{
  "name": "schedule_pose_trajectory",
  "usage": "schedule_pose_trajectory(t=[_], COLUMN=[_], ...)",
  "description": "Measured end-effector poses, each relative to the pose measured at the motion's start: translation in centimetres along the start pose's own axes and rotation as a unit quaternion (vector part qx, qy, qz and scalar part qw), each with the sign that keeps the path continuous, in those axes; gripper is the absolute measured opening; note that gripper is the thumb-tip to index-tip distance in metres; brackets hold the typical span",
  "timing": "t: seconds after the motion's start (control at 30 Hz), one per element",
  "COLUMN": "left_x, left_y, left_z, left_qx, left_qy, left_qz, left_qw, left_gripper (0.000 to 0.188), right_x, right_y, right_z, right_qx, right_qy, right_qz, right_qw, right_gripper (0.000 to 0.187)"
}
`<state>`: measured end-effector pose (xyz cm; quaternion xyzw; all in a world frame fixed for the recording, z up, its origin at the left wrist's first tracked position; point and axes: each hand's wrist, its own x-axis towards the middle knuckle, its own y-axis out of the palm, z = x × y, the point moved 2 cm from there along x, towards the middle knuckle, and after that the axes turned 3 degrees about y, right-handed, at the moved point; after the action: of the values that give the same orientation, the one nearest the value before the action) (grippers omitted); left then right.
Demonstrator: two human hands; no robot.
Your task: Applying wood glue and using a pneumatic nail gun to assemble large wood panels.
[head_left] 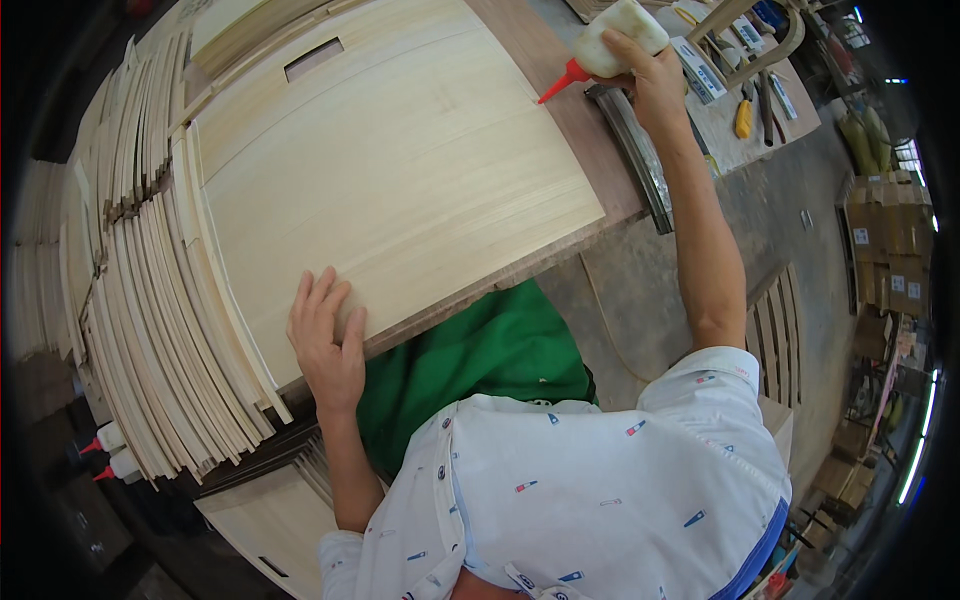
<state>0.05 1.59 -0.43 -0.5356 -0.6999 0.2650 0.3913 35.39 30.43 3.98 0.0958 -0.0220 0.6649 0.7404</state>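
A pale wooden panel (400, 150) with a rectangular slot near its far end lies flat on the workbench. My right hand (650, 80) is closed round a white glue bottle (625, 38), tilted so that its red nozzle (562, 80) points down at the panel's right edge. At the near left corner of the panel, my left hand (328, 335) rests with its fingers stretched out on the wood. A thin white line, like glue, runs along the panel's left edge.
Stacked thin wooden strips (190, 340) stand left of the panel. A dark curved metal bar (635, 155) lies to the right. Beyond it, a table holds a yellow-handled tool (744, 118) and small boxes (697, 70). Cardboard boxes (890, 235) are piled far right.
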Motion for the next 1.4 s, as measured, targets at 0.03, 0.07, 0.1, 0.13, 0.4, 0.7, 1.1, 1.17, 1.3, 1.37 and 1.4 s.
schedule_pose_trajectory(t=[0.03,0.07,0.1,0.13,0.4,0.7,1.1,1.17,1.3,1.37,1.4], left_x=[0.0,0.0,0.0,-0.1,0.0,-0.2,1.2,2.4,5.7,7.0,7.2], left_y=[0.1,0.1,0.2,0.2,0.3,0.4,-2.7,-4.8,-6.8,-7.1,-7.2], left_z=[0.0,0.0,0.1,0.1,0.4,0.4,1.6,3.2,9.6,9.7,9.8], left_qx=[-0.001,-0.001,-0.002,-0.004,-0.012,0.003,-0.012,0.04,0.098,0.127,0.12], left_qy=[-0.002,-0.003,-0.003,0.0,0.009,0.012,0.01,0.036,0.095,0.062,0.044], left_qz=[-0.001,-0.001,0.0,-0.003,-0.003,-0.003,0.08,0.09,0.095,0.111,0.125], left_qw=[1.0,1.0,1.0,1.0,1.0,1.0,0.997,0.995,0.986,0.984,0.984], left_gripper=[0.031,0.031,0.031,0.03,0.03,0.03,0.033,0.039,0.053,0.06,0.062], right_x=[0.0,0.0,-0.4,-0.9,-6.3,-11.5,-14.9,-15.8,-18.1,-19.8,-20.8], right_y=[-1.0,-1.9,-2.1,-2.4,-3.8,-6.6,-6.0,-4.2,4.0,9.0,11.3], right_z=[-0.3,-0.7,-0.4,-0.2,1.7,3.2,4.7,4.1,3.4,2.5,2.2], right_qx=[-0.03,-0.061,-0.062,-0.068,-0.054,-0.067,0.169,0.195,0.215,0.215,0.197], right_qy=[-0.002,-0.004,-0.004,0.001,0.015,0.028,0.047,0.075,0.112,0.131,0.13], right_qz=[0.02,0.04,0.039,0.036,0.014,0.001,-0.037,-0.018,0.087,0.131,0.154], right_qw=[0.999,0.997,0.997,0.997,0.998,0.997,0.984,0.978,0.966,0.959,0.96], right_gripper=[0.041,0.044,0.044,0.042,0.038,0.041,0.042,0.042,0.04,0.041,0.042])
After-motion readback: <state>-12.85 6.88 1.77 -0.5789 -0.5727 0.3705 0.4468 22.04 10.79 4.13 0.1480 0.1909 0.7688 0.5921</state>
